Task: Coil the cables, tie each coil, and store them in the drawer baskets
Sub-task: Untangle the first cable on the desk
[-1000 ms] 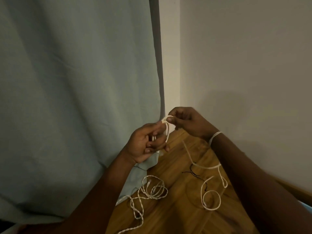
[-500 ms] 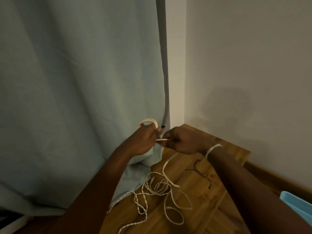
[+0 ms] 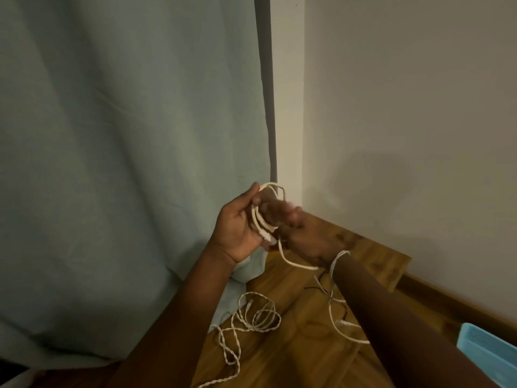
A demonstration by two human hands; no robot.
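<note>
Since half second ago: coil in left hand (image 3: pixel 237 228) grown by loops, right hand (image 3: pixel 296 233) swung up over it, blurred. Left hand grips white cable (image 3: pixel 261 217) coil, thumb over top, fingers curled behind. Right hand's grip: cannot tell. Free tail runs from coil toward 5 o'clock, under right wrist, down to counter (image 3: pixel 302 326). Right hand nearer tail; next wrap likely feeds from there. Braided cable (image 3: pixel 251 317) loose at 6 o'clock.
</note>
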